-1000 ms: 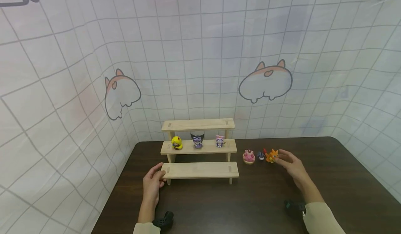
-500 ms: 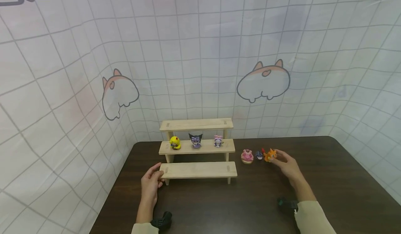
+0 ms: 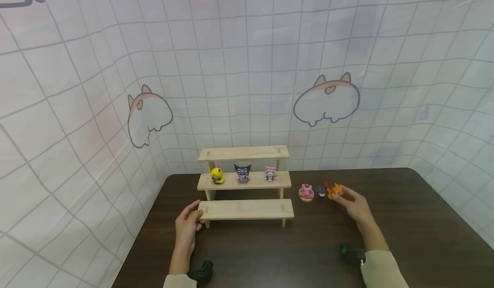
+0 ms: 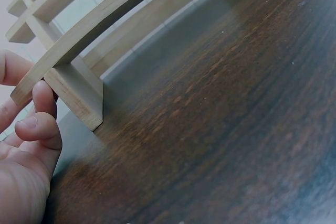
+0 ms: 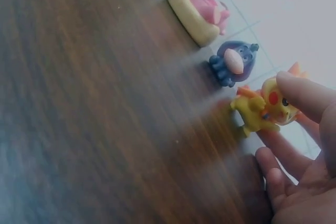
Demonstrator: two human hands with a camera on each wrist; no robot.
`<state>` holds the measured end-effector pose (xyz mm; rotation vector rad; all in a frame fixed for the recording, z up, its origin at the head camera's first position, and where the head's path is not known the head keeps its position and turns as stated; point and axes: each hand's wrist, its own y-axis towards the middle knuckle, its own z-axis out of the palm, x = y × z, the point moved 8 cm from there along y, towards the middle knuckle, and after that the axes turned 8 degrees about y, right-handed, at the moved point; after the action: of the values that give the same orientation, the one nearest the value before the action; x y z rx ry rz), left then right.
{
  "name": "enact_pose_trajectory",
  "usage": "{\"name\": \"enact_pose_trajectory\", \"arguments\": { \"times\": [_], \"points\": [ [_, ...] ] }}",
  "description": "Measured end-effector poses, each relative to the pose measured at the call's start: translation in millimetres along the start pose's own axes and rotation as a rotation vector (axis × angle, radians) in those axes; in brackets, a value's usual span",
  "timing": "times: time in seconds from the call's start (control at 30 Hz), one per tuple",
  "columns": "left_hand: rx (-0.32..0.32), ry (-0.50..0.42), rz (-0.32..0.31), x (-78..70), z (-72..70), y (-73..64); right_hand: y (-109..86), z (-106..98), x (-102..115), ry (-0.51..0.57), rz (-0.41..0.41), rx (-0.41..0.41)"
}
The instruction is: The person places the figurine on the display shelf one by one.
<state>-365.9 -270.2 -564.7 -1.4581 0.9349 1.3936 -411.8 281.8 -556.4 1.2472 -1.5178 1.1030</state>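
Note:
At the left end of the lowest plank, my left hand [image 3: 187,226] holds the wooden tiered display shelf [image 3: 247,209]. In the left wrist view its fingers [image 4: 39,127] lie above and below the plank's end. My right hand [image 3: 359,206] pinches an orange and yellow figurine [image 5: 265,106] between thumb and fingers at the right of the table. Beside that figurine stand a small blue donkey figurine [image 5: 233,62] and a pink figurine on a cream base [image 5: 199,11]. The middle plank bears a yellow figurine [image 3: 217,176], a black-eared purple one [image 3: 242,173] and a pink and lilac one [image 3: 270,174].
Everything stands on a dark wooden table [image 3: 262,258]. A white gridded cloth [image 3: 247,86] with corgi drawings hangs behind it and at both sides. The shelf's top plank [image 3: 244,152] lies close before the cloth.
My right thumb and fingers have closed in on the orange figurine, the hand shifting slightly left. My left hand stays at the shelf's end. The whole view sways slightly.

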Motion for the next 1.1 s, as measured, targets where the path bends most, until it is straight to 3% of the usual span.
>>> {"name": "enact_pose_trajectory", "arguments": {
  "times": [0.7, 1.1],
  "points": [
    [-0.012, 0.011, 0.016, -3.8, -0.1, -2.6, -4.6, -7, -2, 0.09, 0.019, -0.051],
    [0.0, 0.009, 0.013, -2.4, -0.3, -2.9, -15.1, -19, 9, 0.12, 0.015, -0.148]
  ]
}}
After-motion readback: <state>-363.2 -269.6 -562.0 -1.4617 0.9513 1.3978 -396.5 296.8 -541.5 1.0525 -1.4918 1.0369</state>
